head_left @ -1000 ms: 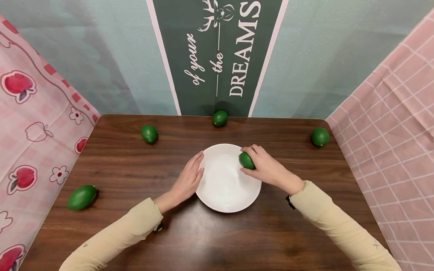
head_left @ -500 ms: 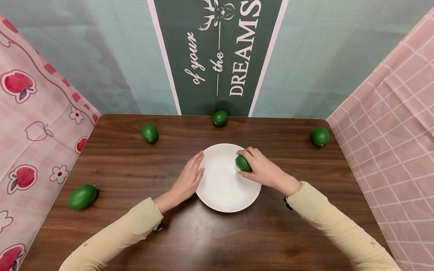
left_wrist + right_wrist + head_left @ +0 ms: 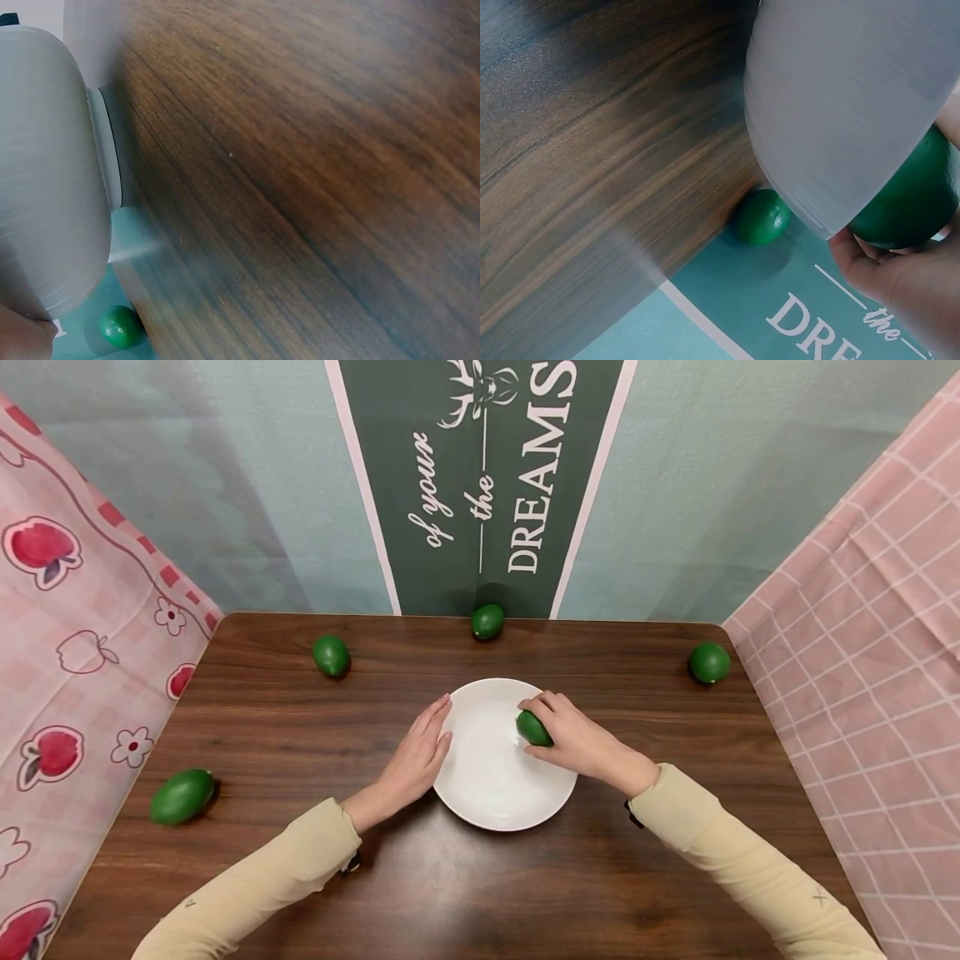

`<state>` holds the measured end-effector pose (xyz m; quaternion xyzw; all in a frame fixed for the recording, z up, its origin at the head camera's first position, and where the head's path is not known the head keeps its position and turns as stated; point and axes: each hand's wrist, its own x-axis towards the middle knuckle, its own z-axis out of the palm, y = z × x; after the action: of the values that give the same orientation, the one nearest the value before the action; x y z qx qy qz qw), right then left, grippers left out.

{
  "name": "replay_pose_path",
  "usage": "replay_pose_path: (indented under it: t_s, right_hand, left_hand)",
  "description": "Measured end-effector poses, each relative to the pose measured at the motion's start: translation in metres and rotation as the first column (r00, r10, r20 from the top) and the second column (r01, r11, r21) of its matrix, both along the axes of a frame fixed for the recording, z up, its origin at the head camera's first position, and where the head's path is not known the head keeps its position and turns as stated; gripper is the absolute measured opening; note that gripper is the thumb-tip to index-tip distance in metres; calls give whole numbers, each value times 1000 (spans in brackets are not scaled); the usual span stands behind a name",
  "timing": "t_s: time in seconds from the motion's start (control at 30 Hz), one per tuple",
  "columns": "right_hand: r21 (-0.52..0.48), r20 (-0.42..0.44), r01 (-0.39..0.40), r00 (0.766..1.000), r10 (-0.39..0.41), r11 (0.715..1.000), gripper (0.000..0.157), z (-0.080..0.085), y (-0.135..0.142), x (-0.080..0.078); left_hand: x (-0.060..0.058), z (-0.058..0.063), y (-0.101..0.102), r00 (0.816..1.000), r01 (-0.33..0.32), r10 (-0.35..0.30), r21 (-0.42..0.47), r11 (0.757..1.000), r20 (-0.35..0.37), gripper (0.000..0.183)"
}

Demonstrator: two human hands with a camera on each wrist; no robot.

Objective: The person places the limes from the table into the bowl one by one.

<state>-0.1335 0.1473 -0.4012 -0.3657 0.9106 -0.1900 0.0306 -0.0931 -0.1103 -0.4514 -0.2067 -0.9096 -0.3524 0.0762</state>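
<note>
A round white plate (image 3: 487, 785) lies in the middle of the table in the head view. My right hand (image 3: 577, 743) grips a green lime (image 3: 533, 728) over the plate's right part, fingers on its far side and thumb on its near side. That lime shows in the right wrist view too, partly hidden by the pale sleeve (image 3: 847, 97). My left hand (image 3: 408, 764) rests along the plate's left rim with its fingers straight. In the left wrist view the sleeve (image 3: 45, 165) hides most of that hand.
More limes lie on the brown wooden table (image 3: 495, 893): a back-left lime (image 3: 331, 656), a back-middle lime (image 3: 487, 622), a back-right lime (image 3: 708, 662) and a front-left lime (image 3: 182, 796). Hanging cloths (image 3: 247, 485) border the table at the back and both sides.
My right hand has carried its lime a little left and toward me, from the plate's right rim inward. My left hand, the plate and the other limes have stayed put.
</note>
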Motion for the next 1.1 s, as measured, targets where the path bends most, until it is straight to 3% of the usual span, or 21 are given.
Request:
replay_pose_path:
  t_s: [0.6,1.1]
  right_hand:
    - [-23,-2,-33,999,33,999,47,-3,-1,1]
    - [30,-23,-35,999,36,999,43,2,0,0]
  left_hand:
    - [0,1,0,1000,-2,2,-1,1000,2,44]
    - [-1,0,1,1000,3,-2,7,1000,-16,44]
